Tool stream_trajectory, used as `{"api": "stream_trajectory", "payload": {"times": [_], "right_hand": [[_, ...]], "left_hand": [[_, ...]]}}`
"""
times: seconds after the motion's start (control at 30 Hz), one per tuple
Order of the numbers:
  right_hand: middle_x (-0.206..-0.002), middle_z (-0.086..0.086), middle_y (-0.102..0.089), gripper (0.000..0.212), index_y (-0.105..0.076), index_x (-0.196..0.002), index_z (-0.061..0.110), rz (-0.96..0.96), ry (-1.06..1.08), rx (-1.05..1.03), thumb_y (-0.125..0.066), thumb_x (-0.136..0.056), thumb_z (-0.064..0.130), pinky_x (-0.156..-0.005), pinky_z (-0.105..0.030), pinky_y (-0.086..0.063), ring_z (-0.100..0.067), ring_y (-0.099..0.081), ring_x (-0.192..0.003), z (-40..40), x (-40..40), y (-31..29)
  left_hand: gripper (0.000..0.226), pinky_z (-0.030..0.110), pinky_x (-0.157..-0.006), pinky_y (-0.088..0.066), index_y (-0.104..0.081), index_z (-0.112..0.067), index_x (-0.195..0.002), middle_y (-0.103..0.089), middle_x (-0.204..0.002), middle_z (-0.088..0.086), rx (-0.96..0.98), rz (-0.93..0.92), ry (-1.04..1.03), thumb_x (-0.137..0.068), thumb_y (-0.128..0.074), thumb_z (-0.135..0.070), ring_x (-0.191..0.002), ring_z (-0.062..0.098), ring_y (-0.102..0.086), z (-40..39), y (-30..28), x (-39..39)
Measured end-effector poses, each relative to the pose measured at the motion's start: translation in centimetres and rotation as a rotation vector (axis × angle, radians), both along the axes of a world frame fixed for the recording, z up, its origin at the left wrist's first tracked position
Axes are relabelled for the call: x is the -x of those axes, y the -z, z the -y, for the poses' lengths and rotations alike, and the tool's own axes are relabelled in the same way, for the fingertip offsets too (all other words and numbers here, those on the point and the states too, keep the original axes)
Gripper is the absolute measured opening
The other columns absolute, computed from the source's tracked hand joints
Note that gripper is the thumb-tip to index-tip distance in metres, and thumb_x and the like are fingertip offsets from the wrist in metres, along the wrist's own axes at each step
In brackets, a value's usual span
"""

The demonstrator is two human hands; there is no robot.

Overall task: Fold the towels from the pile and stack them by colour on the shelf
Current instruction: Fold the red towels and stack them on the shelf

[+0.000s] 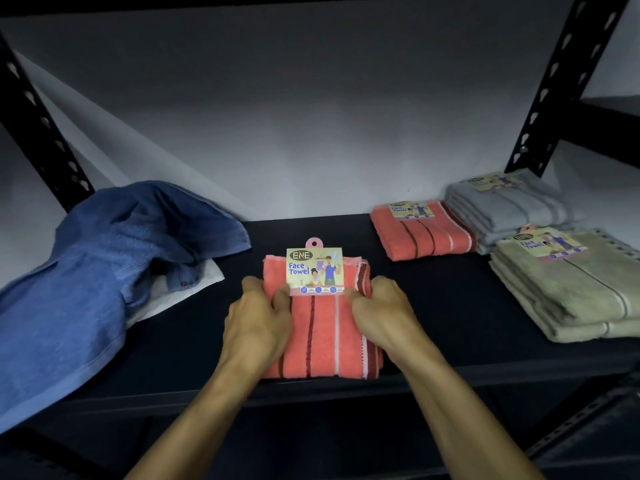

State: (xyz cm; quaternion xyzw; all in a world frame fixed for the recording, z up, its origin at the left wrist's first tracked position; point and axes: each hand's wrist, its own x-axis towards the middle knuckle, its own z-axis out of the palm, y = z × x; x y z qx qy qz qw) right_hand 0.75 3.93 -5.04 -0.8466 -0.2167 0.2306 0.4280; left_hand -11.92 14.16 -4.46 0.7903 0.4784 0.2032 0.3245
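Note:
A folded coral towel (323,336) with dark and white stripes and a "Face Towel" card label lies near the front middle of the dark shelf (450,289). My left hand (258,318) grips its left edge with the thumb on top. My right hand (382,311) grips its right edge the same way. Another folded coral towel (424,232) lies at the back right. Beside it sits a folded grey stack (509,206), and in front of that a folded beige stack (571,289). A heap of unfolded blue towel (97,271) covers the shelf's left side.
A white towel (173,292) shows from under the blue heap. Black perforated uprights (550,88) stand at the back right and the back left (41,126). A pale wall closes the back. The shelf's front edge runs just below the held towel.

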Motion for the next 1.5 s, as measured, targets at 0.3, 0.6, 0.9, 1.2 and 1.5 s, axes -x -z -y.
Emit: {"api": "stream_trajectory", "payload": {"times": [0.3, 0.6, 0.9, 1.2, 1.5], "right_hand": [[-0.09, 0.0, -0.07, 0.005, -0.059, -0.094, 0.023, -0.088, 0.275, -0.485, -0.061, -0.095, 0.02, -0.068, -0.033, -0.058, -0.013, -0.07, -0.075, 1.4, -8.1, -3.8], [-0.13, -0.014, -0.051, 0.064, -0.017, -0.147, -0.002, 0.318, 0.157, -0.005, -0.051, -0.099, 0.026, -0.083, -0.026, -0.041, -0.027, -0.054, -0.109, 0.7, -21.3, -7.4], [-0.125, -0.021, -0.054, 0.063, -0.017, -0.143, 0.004, 0.433, 0.01, 0.25, -0.054, -0.097, 0.027, -0.092, -0.039, -0.048, -0.034, -0.056, -0.109, -0.7, -24.1, -4.9], [-0.126, -0.021, -0.047, 0.051, -0.031, -0.14, 0.003, 0.736, -0.057, 0.261, -0.052, -0.093, 0.008, -0.091, -0.04, -0.044, -0.033, -0.047, -0.115, -0.4, -24.3, -4.4], [-0.16, 0.004, -0.012, 0.053, -0.016, -0.154, 0.016, 0.675, -0.402, 0.419, -0.02, -0.105, 0.036, -0.121, -0.036, -0.01, -0.016, -0.009, -0.149, 1.3, -20.8, -3.1]], "left_hand": [[0.026, 0.036, -0.081, -0.049, -0.04, -0.019, -0.111, -0.054, -0.095, -0.004, -0.055, 0.253, 0.132, -0.1, -0.048, -0.04, -0.088, 0.02, -0.055, -0.1, -2.0, -10.3], [0.027, 0.046, -0.078, -0.057, -0.035, -0.013, -0.112, -0.061, -0.101, 0.008, 0.042, 0.313, 0.138, -0.099, -0.049, -0.031, -0.091, 0.033, -0.064, 0.3, -4.3, -23.4], [0.048, 0.039, -0.081, -0.05, -0.032, -0.004, -0.129, -0.059, -0.122, 0.016, 0.172, 0.182, -0.007, -0.095, -0.055, -0.029, -0.108, 0.034, -0.06, 0.7, -1.9, -26.1], [0.047, 0.04, -0.082, -0.043, -0.035, -0.006, -0.13, -0.054, -0.128, 0.012, -0.084, 0.152, 0.045, -0.097, -0.049, -0.037, -0.116, 0.03, -0.053, 0.1, -1.8, -25.5], [0.064, 0.041, -0.123, 0.006, 0.003, -0.015, -0.158, 0.011, -0.165, 0.002, -0.539, -0.439, 0.853, -0.105, -0.015, -0.047, -0.15, 0.014, 0.016, -2.9, -1.4, -22.7]]}}
